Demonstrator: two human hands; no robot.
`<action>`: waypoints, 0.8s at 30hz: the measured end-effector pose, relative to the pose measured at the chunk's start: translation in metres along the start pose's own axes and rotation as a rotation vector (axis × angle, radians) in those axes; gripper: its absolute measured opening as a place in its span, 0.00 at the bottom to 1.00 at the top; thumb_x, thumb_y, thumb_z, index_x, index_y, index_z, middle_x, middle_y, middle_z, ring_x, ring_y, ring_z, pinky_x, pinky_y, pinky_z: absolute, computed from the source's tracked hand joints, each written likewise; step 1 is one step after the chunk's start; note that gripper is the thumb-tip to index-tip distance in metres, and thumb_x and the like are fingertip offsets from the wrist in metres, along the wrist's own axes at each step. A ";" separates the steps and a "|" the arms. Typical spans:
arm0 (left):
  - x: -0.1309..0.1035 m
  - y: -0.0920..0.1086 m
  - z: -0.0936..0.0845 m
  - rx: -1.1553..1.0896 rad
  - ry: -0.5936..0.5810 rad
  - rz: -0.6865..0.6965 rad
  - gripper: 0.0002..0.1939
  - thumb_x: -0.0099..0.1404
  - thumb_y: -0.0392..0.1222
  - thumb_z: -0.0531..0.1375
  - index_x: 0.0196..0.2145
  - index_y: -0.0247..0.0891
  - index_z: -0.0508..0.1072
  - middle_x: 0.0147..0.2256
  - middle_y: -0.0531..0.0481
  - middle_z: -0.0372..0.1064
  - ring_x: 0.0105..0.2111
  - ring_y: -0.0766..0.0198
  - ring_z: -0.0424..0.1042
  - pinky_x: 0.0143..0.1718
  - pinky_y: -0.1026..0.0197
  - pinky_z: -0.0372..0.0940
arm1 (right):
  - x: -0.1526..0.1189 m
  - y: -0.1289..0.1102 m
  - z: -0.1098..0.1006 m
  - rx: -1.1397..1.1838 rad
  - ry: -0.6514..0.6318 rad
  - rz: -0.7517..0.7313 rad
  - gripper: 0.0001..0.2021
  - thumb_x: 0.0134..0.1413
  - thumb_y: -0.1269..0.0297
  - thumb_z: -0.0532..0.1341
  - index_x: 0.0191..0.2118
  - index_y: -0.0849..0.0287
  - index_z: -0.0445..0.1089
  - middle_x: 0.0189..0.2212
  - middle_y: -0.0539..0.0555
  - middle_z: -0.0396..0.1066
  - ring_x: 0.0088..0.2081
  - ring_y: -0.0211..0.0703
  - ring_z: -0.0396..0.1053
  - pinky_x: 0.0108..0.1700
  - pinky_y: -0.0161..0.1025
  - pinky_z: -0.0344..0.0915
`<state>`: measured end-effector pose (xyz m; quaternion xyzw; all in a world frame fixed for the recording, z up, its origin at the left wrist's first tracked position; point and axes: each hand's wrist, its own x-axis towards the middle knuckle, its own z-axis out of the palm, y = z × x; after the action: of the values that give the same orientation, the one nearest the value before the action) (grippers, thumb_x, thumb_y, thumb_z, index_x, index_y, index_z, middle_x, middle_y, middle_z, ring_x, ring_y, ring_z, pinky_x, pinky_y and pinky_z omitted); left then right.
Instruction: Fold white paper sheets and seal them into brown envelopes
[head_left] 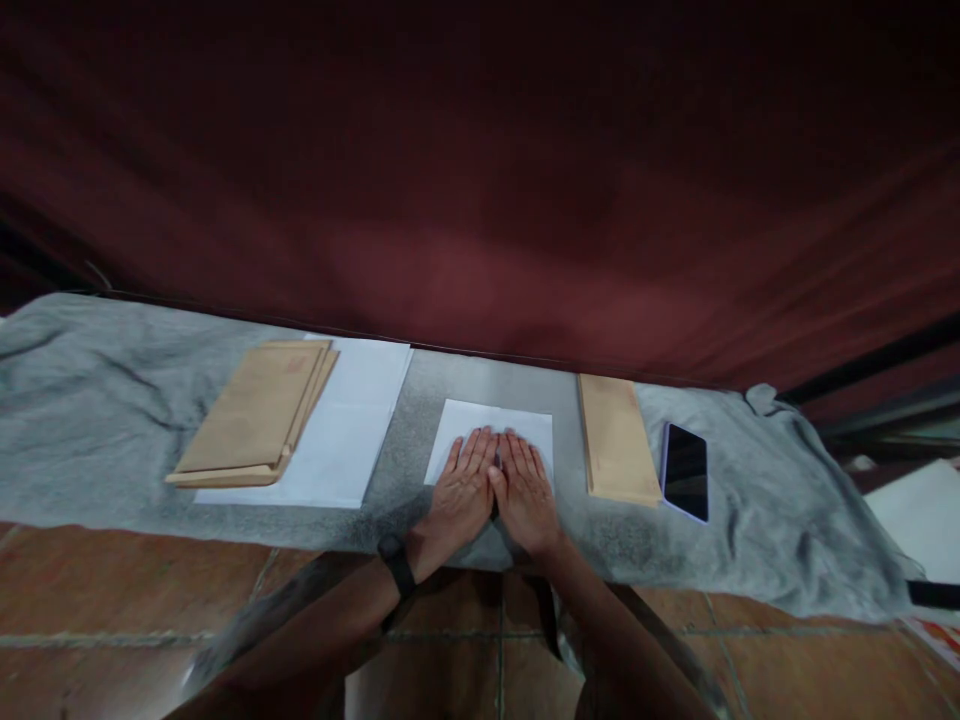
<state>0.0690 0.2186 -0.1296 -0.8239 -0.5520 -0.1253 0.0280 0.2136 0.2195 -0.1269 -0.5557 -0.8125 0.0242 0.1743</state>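
Observation:
A white sheet of paper [495, 415], which looks folded, lies in front of me on the grey cloth. My left hand [466, 482] rests flat on it, fingers stretched out and pointing away from me. Beside it, thumbs close together, my right hand [523, 490] also presses flat with its fingers extended. Both palms cover the near middle part of the paper, so that part is hidden. Neither hand grips anything.
To the left, a stack of brown envelopes [255, 410] lies partly over white sheets [356, 420]. More brown envelopes [619, 440] and a phone [685, 470] lie to the right. Grey cloth [97, 410] covers the bench; a dark red curtain [480, 200] hangs behind.

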 end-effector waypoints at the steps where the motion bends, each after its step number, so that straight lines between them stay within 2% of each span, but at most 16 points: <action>1: 0.000 -0.001 0.000 -0.001 -0.001 -0.009 0.32 0.74 0.36 0.44 0.74 0.31 0.50 0.72 0.39 0.51 0.74 0.54 0.47 0.74 0.43 0.44 | 0.000 0.002 0.000 -0.011 0.002 0.007 0.28 0.76 0.59 0.42 0.74 0.66 0.51 0.74 0.63 0.51 0.75 0.50 0.47 0.74 0.54 0.47; 9: 0.001 -0.016 -0.016 -0.001 0.029 -0.105 0.31 0.77 0.50 0.47 0.71 0.30 0.57 0.71 0.33 0.52 0.72 0.48 0.51 0.72 0.42 0.50 | -0.002 0.020 -0.004 -0.104 0.059 0.073 0.29 0.76 0.57 0.46 0.74 0.67 0.51 0.73 0.65 0.51 0.73 0.53 0.50 0.73 0.55 0.48; 15: -0.003 -0.030 -0.016 0.004 0.041 -0.156 0.36 0.77 0.58 0.47 0.71 0.29 0.57 0.71 0.31 0.52 0.72 0.45 0.53 0.70 0.41 0.54 | -0.005 0.029 -0.005 -0.138 0.076 0.094 0.31 0.76 0.54 0.46 0.73 0.69 0.52 0.72 0.67 0.53 0.72 0.55 0.52 0.72 0.56 0.49; 24: -0.007 -0.043 -0.015 0.013 0.082 -0.241 0.36 0.78 0.56 0.44 0.71 0.25 0.56 0.70 0.29 0.55 0.71 0.43 0.55 0.70 0.39 0.52 | -0.010 0.040 -0.002 -0.154 0.152 0.159 0.33 0.75 0.52 0.46 0.73 0.74 0.51 0.71 0.73 0.55 0.71 0.60 0.54 0.70 0.58 0.52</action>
<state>0.0244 0.2262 -0.1208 -0.7455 -0.6464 -0.1577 0.0406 0.2538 0.2253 -0.1369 -0.6304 -0.7499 -0.0668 0.1895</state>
